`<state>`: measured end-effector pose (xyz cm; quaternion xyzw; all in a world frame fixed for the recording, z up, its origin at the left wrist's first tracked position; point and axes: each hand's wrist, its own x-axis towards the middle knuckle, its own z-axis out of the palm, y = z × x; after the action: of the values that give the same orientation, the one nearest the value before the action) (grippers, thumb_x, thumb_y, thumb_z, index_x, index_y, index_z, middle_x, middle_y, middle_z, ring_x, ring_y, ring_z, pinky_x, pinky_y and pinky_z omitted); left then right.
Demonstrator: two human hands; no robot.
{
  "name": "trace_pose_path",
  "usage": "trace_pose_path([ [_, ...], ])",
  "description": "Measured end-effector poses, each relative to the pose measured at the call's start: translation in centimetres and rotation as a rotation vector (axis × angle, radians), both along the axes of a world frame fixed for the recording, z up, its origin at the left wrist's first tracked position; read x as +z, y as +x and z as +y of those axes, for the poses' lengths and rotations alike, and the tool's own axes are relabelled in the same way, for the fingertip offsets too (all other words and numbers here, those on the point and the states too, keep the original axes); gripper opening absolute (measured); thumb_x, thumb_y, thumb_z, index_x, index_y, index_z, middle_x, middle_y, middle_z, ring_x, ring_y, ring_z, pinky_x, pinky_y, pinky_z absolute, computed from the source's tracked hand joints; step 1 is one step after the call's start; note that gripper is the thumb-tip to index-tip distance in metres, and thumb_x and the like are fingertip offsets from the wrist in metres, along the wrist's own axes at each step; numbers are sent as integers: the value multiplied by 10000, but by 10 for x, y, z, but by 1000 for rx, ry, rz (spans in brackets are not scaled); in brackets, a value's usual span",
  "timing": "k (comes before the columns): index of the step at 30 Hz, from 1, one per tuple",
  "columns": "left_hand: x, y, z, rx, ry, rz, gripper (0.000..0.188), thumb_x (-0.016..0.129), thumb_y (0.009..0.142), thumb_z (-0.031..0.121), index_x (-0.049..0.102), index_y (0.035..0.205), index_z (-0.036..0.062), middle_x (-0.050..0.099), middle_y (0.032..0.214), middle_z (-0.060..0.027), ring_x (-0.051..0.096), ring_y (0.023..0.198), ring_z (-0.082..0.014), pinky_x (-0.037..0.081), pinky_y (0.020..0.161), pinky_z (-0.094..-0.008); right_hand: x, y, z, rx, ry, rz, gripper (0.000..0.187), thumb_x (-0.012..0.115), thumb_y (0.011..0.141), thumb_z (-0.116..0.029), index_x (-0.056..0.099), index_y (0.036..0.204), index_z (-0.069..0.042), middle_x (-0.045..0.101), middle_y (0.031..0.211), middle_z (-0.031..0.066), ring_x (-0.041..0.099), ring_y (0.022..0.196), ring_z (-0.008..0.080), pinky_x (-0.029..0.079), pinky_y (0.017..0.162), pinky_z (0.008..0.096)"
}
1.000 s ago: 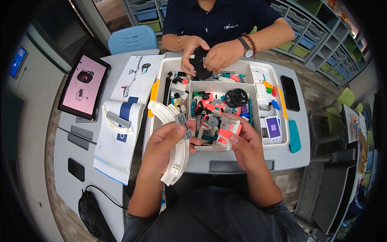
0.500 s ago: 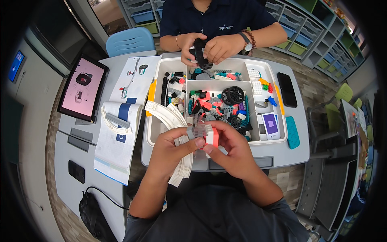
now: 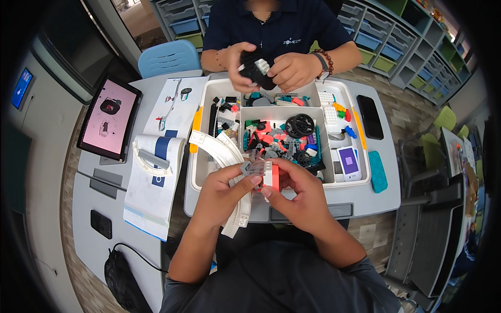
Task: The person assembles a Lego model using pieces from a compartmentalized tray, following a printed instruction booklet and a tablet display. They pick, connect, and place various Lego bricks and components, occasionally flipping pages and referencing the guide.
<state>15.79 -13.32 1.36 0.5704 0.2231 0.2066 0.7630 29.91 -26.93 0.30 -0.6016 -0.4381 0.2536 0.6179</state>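
Above the near side of the parts tray, both of my hands grip a small toy-brick assembly point(image 3: 272, 176) of clear, white and coral pieces. My left hand point(image 3: 222, 194) pinches its clear and grey end between thumb and fingers. At the coral end, my right hand point(image 3: 301, 193) closes with thumb and forefinger. Long white curved toothed beams point(image 3: 215, 147) run past my left hand, partly behind its fingers; whether they are joined to the assembly is hidden.
A white sorting tray point(image 3: 197, 175) holds many loose bricks and black wheels. Across it, a person's hands hold a black tracked or wheeled part point(image 3: 257, 70). Left lie an open instruction booklet point(image 3: 143, 203), a laptop point(image 3: 108, 116) and a phone point(image 3: 101, 224); right, another phone point(image 3: 370, 117).
The other person has lifted and turned the black part, showing a white piece on it. My hands keep nearly the same hold on the assembly, with only a slight shift.
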Motion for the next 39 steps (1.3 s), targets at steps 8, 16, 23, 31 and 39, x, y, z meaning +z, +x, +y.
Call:
trace_pose_path([
  [8,-5,-5,18,197,-97,19,311,777,967,190,719,1179,-31,719,1012,-50,641,791,-92,522,718,-240,4,17,-14,-171,113,116,536,788,906,-38,568,1386,50,682,1158,120,677,984,139,569,864,303],
  [16,-4,-32,21,137,-169,-109,299,713,999,136,666,1229,-48,711,1083,-132,701,928,-189,582,779,-299,7,34,-30,-55,84,217,522,755,931,-30,504,1385,19,648,1225,98,648,1114,145,524,1004,321],
  [23,-1,-31,20,238,-307,-82,367,636,1056,230,592,1312,-30,651,1156,-120,698,937,-212,563,755,-299,2,26,-23,38,68,367,558,641,965,63,424,1472,-19,575,1339,102,586,1186,121,496,992,289],
  [31,7,-32,17,302,-283,-140,304,562,1076,259,598,1211,-11,631,1125,-142,669,914,-235,540,758,-327,4,31,-21,3,137,270,521,630,974,59,444,1451,-36,527,1302,47,561,1094,84,493,854,229],
  [39,-5,-40,37,242,-403,-324,283,527,1008,332,556,995,50,565,1112,-148,606,878,-259,492,732,-355,12,56,-20,-81,206,348,351,522,965,3,544,1314,-33,592,1167,56,607,980,98,533,837,266],
])
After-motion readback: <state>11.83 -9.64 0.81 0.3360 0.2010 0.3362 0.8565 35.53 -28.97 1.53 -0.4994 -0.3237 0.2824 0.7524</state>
